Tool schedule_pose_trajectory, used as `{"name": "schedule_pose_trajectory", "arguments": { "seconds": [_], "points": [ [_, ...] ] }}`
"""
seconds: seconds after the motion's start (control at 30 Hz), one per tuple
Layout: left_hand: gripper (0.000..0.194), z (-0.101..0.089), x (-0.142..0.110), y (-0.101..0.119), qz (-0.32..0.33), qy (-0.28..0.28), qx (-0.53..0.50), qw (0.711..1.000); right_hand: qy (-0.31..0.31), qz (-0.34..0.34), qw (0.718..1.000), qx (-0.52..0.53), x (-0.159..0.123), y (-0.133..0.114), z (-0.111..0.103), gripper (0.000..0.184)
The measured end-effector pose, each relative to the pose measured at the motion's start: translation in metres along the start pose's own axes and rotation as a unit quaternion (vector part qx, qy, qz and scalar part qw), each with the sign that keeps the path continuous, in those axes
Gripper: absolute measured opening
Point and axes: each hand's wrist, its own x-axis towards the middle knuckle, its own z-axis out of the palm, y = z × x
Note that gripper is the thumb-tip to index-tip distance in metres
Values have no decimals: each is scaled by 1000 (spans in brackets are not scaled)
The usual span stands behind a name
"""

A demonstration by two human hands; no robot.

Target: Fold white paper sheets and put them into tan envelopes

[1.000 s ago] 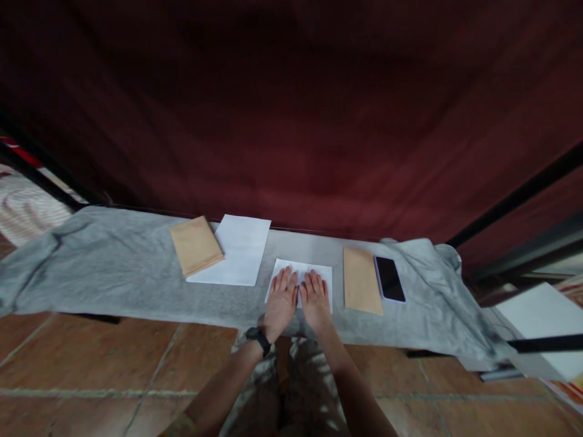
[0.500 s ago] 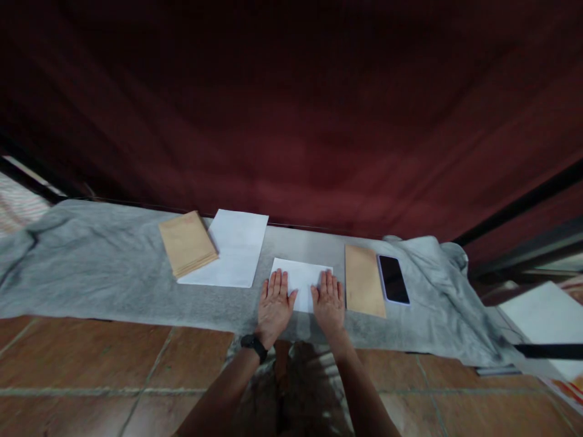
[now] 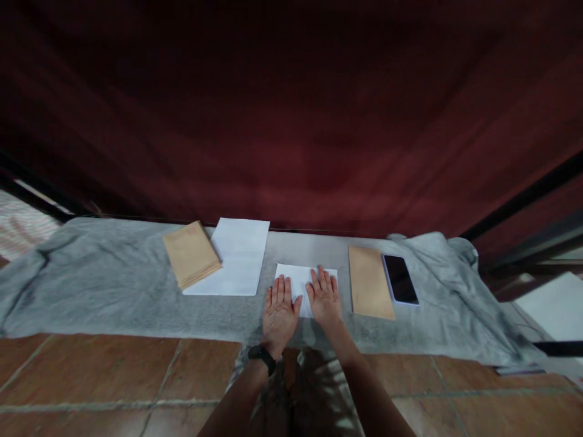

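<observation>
A small white sheet of paper (image 3: pixel 298 276), perhaps folded, lies flat on the grey cloth directly in front of me. My left hand (image 3: pixel 279 312) rests palm down on its left side, fingers stretched forward, with a dark watch on the wrist. My right hand (image 3: pixel 324 297) lies flat on the right part of the paper, fingers spread and reaching close to its far edge. Both hands cover much of the sheet. Just right of it lies a single brown envelope (image 3: pixel 371 282), touched by neither hand.
Left of my hands, larger white paper (image 3: pixel 241 255) lies partly under a stack of brown envelopes (image 3: pixel 191 252). A phone (image 3: pixel 401 279) sits beside the right envelope. Grey cloth (image 3: pixel 122 279) covers the bench, bunched at the right end. A dark red curtain (image 3: pixel 291 152) hangs behind.
My right hand has slid inward and forward over the paper, toward its far edge. My left hand stays on the left side. The whole view has shifted slightly.
</observation>
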Motion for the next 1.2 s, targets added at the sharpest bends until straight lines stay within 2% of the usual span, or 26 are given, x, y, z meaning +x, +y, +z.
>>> {"name": "schedule_pose_trajectory", "arguments": {
  "seconds": [0.2, 0.37, 0.43, 0.53, 0.77, 0.9, 1.03, 1.2],
  "points": [
    [58, 4, 9, 6, 6, 5, -13, 1000, 7, 8, 1000, 14, -3, 4, 5, 53],
    [54, 7, 38, 30, 108, -67, -70, 989, -8, -19, 1000, 15, -4, 5, 3, 59],
    [55, 9, 48, 33, 135, -88, -79, 984, -7, -25, 1000, 11, -5, 5, 3, 60],
    [54, 12, 57, 24, 139, -82, -63, 985, 6, -17, 1000, 11, -4, 5, 5, 57],
    [54, 15, 56, -11, 56, -22, 11, 998, 47, 3, 999, 27, -2, 4, 13, 51],
    [52, 7, 62, -16, 61, -25, 15, 998, 60, 4, 998, 26, -3, 3, 13, 50],
    [43, -6, 81, -18, 83, -34, 23, 996, 70, -2, 997, 22, -4, 3, 14, 50],
    [38, -15, 97, -17, 90, -40, 34, 995, 50, 4, 999, 13, -3, 5, 13, 50]
  ]
}}
